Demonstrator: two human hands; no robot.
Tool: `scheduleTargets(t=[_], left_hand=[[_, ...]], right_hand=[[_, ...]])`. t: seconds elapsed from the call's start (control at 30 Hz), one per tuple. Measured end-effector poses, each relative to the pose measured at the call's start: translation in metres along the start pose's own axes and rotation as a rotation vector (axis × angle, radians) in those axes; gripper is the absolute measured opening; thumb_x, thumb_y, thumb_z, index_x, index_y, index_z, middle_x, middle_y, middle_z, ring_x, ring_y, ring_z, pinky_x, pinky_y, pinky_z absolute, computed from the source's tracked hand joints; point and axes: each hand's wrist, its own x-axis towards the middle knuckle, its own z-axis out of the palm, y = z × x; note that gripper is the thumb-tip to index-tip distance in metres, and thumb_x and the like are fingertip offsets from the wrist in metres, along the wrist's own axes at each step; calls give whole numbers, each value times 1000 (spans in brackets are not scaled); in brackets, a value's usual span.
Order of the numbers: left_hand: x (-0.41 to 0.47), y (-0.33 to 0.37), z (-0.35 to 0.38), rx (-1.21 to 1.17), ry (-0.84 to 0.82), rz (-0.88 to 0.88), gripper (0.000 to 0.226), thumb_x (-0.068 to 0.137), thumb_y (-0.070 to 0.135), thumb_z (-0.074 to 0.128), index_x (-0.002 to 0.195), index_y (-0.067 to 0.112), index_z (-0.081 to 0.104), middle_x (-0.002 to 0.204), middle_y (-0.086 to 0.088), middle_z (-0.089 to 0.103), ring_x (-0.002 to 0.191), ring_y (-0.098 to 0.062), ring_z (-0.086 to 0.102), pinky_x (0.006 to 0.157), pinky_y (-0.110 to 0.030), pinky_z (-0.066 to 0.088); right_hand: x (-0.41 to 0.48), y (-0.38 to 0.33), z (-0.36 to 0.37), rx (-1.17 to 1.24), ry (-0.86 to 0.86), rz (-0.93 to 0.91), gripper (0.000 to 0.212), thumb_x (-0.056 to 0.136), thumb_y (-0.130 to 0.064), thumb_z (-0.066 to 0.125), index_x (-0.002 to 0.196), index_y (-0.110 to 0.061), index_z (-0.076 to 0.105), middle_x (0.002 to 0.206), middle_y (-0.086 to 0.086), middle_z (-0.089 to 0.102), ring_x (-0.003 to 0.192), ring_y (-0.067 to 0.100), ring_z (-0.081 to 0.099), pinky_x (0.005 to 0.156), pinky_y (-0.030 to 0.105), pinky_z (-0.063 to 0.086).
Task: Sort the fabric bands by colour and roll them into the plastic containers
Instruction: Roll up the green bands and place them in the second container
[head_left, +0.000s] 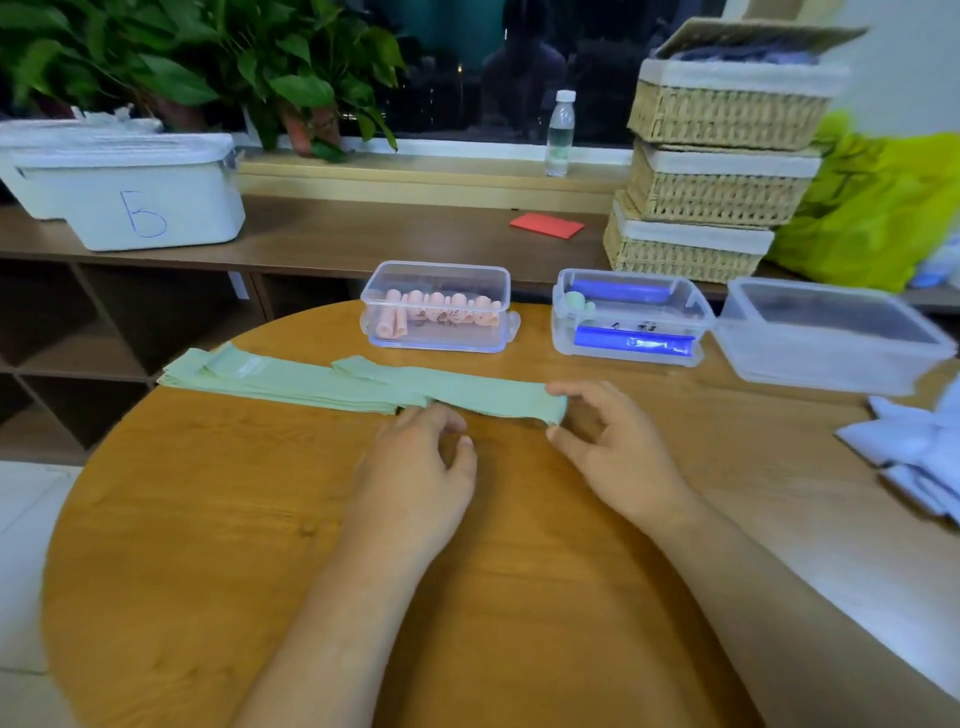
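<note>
Left hand (415, 467) loosely curled, fingertips at the near edge of the green bands (332, 382); a grip cannot be confirmed. Right hand (618, 457) open, thumb and fingers spread around the bands' right end, nothing clearly pinched. Bands lie flat on the round table (208, 519), stretching left of both hands. Beyond the hands: container of pink rolls (439, 309); beyond the right hand: container with blue rolls (628, 317).

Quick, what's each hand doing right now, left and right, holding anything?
Left hand: open, fingers curled loosely at the near edge of the green bands, gripping nothing.
Right hand: open, thumb and fingers spread around the bands' right end, not yet pinched.
</note>
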Motion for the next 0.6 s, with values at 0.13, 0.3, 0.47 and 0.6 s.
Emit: scheduleTargets(t=[0.13, 0.3, 0.47, 0.6], left_hand=[[-16, 25, 21, -5, -92, 58, 14, 99, 37, 61, 111, 35, 68, 109, 18, 59, 111, -11, 56, 95, -37, 51], [-34, 48, 43, 69, -206, 106, 20, 99, 42, 58, 116, 37, 67, 115, 18, 63, 119, -12, 54, 104, -42, 49], [-47, 59, 51, 35, -204, 152, 25, 99, 34, 61, 123, 40, 63, 117, 21, 62, 116, -6, 56, 105, -40, 50], [-56, 58, 51, -34, -182, 245, 35, 98, 28, 66, 131, 38, 60, 125, 27, 55, 121, 0, 47, 105, -24, 43]], right_hand=[[-58, 19, -48, -143, 42, 123, 43, 89, -21, 80, 122, -45, 67, 115, -28, 61, 117, 4, 55, 102, 21, 44], [-109, 13, -62, -305, 79, 117, 29, 91, -43, 72, 119, -43, 65, 118, -26, 62, 110, 9, 52, 98, 37, 49], [-130, 0, -63, -279, 84, 63, 25, 97, -62, 62, 112, -43, 67, 105, -27, 66, 100, 5, 60, 89, 41, 53], [-125, -9, -73, -84, 134, 182, 31, 108, -51, 51, 93, -31, 68, 81, -19, 73, 78, 0, 69, 73, 41, 57]])
